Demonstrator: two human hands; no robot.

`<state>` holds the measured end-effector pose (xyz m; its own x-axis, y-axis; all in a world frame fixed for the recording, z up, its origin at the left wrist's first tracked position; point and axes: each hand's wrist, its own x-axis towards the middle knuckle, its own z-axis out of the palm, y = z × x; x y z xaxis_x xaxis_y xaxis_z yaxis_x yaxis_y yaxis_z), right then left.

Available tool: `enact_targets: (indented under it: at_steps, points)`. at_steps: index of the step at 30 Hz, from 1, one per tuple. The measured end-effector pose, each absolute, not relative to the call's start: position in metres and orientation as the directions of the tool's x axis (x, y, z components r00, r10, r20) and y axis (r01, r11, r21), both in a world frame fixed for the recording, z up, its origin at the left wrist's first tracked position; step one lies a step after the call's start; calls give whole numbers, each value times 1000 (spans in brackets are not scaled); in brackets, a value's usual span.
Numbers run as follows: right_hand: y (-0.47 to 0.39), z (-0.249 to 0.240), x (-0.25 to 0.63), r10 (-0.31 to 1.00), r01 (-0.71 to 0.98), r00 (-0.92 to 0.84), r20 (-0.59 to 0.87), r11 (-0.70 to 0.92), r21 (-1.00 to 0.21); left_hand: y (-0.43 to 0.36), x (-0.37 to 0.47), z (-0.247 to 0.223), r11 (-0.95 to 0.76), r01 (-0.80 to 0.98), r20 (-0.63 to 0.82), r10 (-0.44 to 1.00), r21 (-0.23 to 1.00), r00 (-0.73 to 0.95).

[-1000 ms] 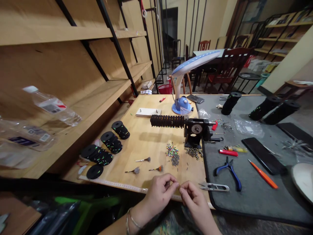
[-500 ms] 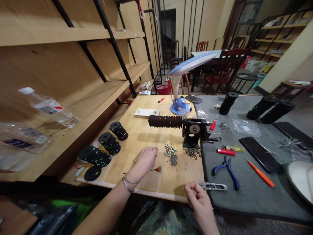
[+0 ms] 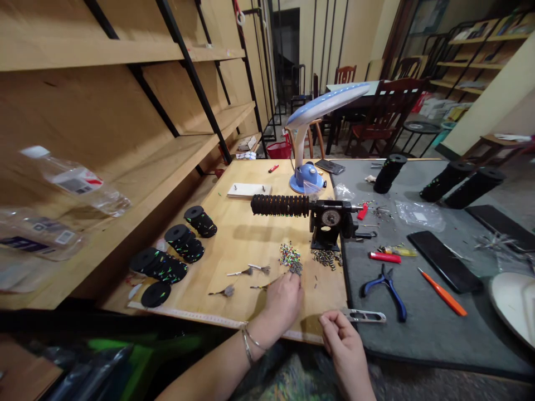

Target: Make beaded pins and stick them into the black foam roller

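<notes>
My left hand [image 3: 283, 301] reaches over the wooden table, its fingertips together at the near edge of a pile of small grey pieces [image 3: 295, 266]. Multicoloured beads [image 3: 288, 253] lie just beyond them. What the fingertips pinch, if anything, is too small to tell. Near the table's front edge, my right hand [image 3: 340, 334] is closed around the end of silver thread snips [image 3: 364, 316]. Small feathery bundles [image 3: 228, 291] on thin stems lie left of my left hand. A black ribbed roll [image 3: 280, 205] sticks out leftward from a black clamp device [image 3: 330, 220].
Black foam rolls [image 3: 184, 243] stand at the left edge. A blue lamp [image 3: 307, 178] rises behind the device. On the grey mat [image 3: 401, 345] are blue pliers [image 3: 385, 289], an orange tool [image 3: 443, 292], a red lighter [image 3: 384, 257] and a black phone-like slab [image 3: 443, 262].
My left hand has moved right, from the feathery bundles to the grey pieces, uncovering several bundles. My right hand has hardly moved. The view has shifted slightly.
</notes>
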<state>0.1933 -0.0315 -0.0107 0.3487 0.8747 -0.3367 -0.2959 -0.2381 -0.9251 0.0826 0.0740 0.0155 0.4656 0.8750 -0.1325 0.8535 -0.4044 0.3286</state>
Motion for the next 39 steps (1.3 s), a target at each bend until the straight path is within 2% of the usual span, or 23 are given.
enact_targets:
  at_steps: [6, 11, 13, 15, 17, 19, 21, 24, 39]
  points:
    - [-32, -13, 193, 869, -310, 351, -349, -244, -919, 74, 91, 20, -382, 874, -197, 872, 298, 448]
    - [-33, -11, 194, 867, -297, 366, -338, -236, -925, 71, 80, 29, -374, 853, -174, 872, 364, 457]
    - [-34, -9, 192, 871, -284, 363, -332, -236, -929, 65, 71, 31, -352, 798, -115, 881, 489, 459]
    - [-34, -8, 188, 882, -277, 339, -327, -238, -931, 57, 63, 30, -278, 650, -70, 887, 707, 456]
    - [-35, -7, 183, 901, -289, 289, -323, -240, -927, 47, 58, 24, -91, 403, -111, 886, 910, 451]
    - [-36, -8, 177, 919, -306, 229, -322, -246, -920, 38, 57, 16, 151, 153, -205, 872, 977, 445]
    - [-36, -10, 173, 928, -306, 197, -316, -248, -919, 31, 57, 9, 297, -2, -269, 865, 955, 424]
    - [-36, -12, 170, 928, -279, 205, -311, -249, -927, 25, 59, 4, 368, -87, -311, 872, 926, 378]
    - [-30, -10, 166, 905, -249, 260, -336, -273, -929, 23, 60, 6, 436, -179, -356, 865, 882, 354]
